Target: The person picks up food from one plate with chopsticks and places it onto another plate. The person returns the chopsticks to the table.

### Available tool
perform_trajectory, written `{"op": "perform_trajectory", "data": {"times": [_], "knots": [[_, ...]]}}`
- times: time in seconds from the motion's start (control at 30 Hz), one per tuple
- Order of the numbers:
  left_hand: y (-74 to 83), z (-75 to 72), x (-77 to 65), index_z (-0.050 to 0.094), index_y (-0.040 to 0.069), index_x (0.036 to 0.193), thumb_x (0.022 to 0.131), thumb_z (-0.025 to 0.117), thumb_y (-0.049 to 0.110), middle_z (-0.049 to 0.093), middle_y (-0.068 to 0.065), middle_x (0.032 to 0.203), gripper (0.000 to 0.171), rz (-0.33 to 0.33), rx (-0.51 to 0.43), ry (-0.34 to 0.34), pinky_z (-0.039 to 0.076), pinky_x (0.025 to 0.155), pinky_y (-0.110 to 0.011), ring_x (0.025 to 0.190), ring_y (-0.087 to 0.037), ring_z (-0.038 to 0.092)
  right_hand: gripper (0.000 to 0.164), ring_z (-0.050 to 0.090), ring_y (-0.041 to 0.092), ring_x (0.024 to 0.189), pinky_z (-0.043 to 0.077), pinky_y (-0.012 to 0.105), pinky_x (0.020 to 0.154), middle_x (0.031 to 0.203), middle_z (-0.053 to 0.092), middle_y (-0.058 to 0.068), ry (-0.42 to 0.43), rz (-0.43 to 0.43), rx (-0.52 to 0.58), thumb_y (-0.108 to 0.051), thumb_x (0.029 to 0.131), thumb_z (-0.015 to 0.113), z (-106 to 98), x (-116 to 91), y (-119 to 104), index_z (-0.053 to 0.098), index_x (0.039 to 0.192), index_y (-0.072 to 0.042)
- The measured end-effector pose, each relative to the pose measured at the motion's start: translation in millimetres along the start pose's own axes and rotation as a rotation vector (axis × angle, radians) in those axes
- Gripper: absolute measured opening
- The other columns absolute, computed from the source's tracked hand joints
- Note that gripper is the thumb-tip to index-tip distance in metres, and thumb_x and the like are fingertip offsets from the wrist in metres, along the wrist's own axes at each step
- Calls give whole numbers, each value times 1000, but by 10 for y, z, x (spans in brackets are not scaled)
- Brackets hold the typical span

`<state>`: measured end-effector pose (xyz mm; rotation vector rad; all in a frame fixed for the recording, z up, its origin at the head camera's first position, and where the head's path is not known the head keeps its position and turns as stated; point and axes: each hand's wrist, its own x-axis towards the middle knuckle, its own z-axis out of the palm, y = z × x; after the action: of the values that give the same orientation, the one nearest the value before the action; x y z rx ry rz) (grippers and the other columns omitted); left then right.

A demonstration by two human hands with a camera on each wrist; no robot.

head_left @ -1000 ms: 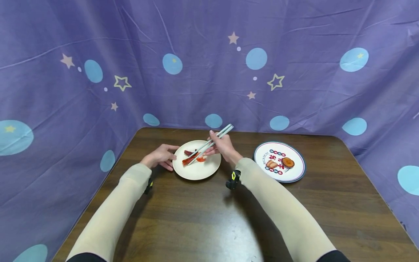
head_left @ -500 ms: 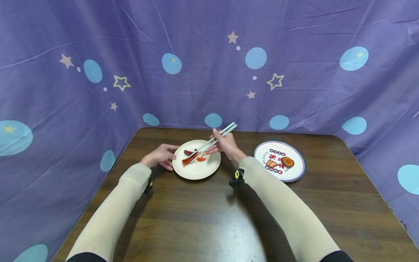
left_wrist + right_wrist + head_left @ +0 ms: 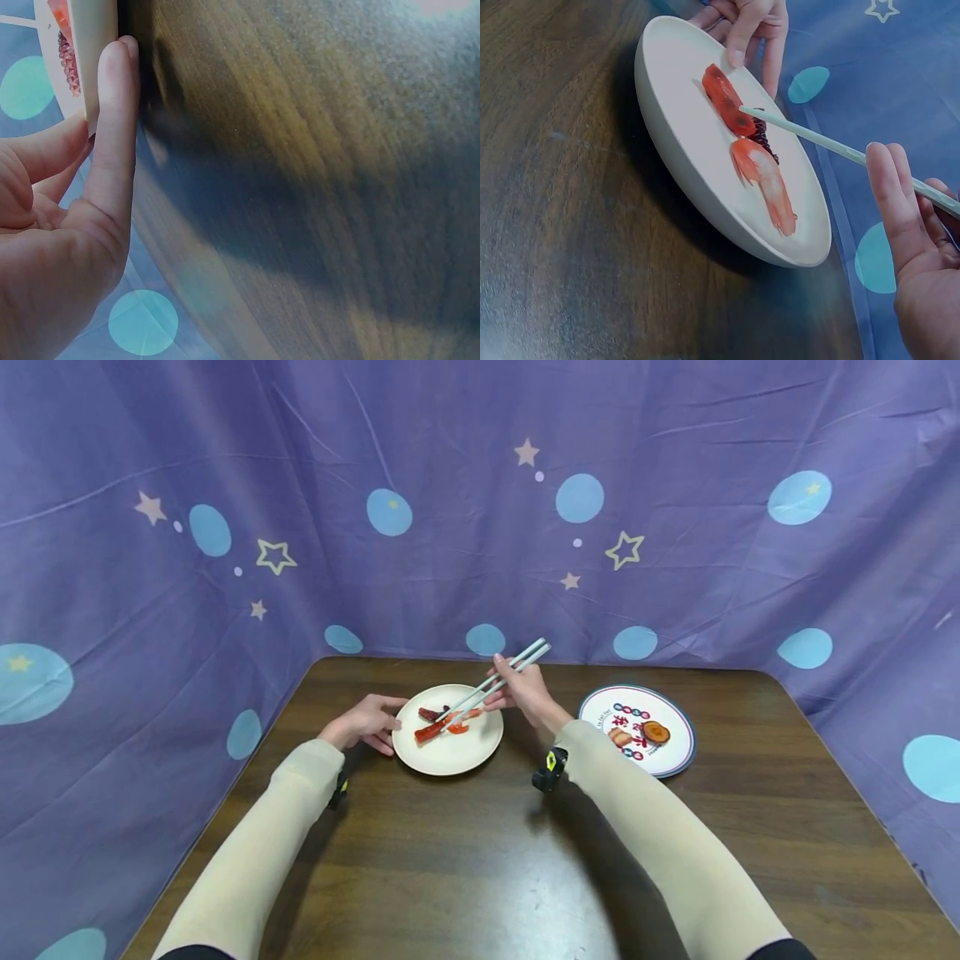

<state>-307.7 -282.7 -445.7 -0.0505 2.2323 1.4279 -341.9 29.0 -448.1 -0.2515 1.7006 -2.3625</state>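
Observation:
In the head view, my left hand holds the left rim of a cream plate, thumb over the rim and fingers along its outer side. My right hand grips a pair of pale green chopsticks, their tips pointing down-left over the food. On the plate lie a red, sausage-like piece, a dark reddish, bumpy piece and an orange-and-white shrimp-like piece. The right wrist view puts one chopstick's tip right at the red piece. Only the plate's edge shows in the left wrist view.
A white plate with a blue rim and red printed characters stands to the right, beside my right forearm. It bears a round brown slice and a tan piece. The wooden table ends at a purple patterned curtain.
My right hand and the chopsticks have moved a little to the right, and the tips have drawn slightly back along the red piece. The left hand keeps its hold on the plate.

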Motion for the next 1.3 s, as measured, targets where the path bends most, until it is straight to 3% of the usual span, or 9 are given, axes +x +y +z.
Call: {"op": "perform_trajectory", "data": {"times": [0.5, 0.73, 0.83, 1.03, 1.3], "knots": [[-28, -9, 19, 28, -2, 164, 102, 52, -8, 68, -22, 91, 67, 4, -5, 1, 69, 63, -40, 64, -23, 72, 56, 72, 24, 54, 68, 43, 58, 72, 64, 18, -8, -29, 10, -30, 113, 53, -156, -69, -102, 50, 120, 25], [-10, -11, 15, 29, -2, 164, 102, 52, -7, 68, -22, 93, 66, 5, 1, 1, 69, 63, -40, 65, -23, 72, 55, 72, 25, 55, 68, 46, 60, 80, 62, 28, 0, -40, 10, -30, 113, 53, -298, -94, -92, 51, 118, 25], [-10, -13, 16, 29, -2, 164, 103, 52, -7, 68, -22, 94, 66, 3, 5, 2, 69, 63, -40, 65, -23, 72, 58, 72, 25, 55, 68, 46, 60, 77, 62, 24, 0, -48, 14, -30, 113, 53, -349, -103, -93, 47, 121, 28], [-16, -17, 31, 28, -1, 165, 103, 52, -6, 69, -22, 94, 66, -1, 9, 1, 69, 64, -41, 65, -24, 72, 49, 72, 25, 56, 68, 46, 60, 74, 63, 18, 10, -58, 21, -29, 112, 54, -443, -127, -143, 54, 112, 20], [-17, -29, 34, 27, -1, 165, 103, 52, -6, 69, -22, 93, 67, -4, 9, -4, 69, 64, -40, 65, -23, 72, 41, 72, 25, 56, 68, 47, 62, 76, 63, 21, 43, -54, -4, -27, 112, 54, -534, -174, -205, 61, 104, 12]]}}
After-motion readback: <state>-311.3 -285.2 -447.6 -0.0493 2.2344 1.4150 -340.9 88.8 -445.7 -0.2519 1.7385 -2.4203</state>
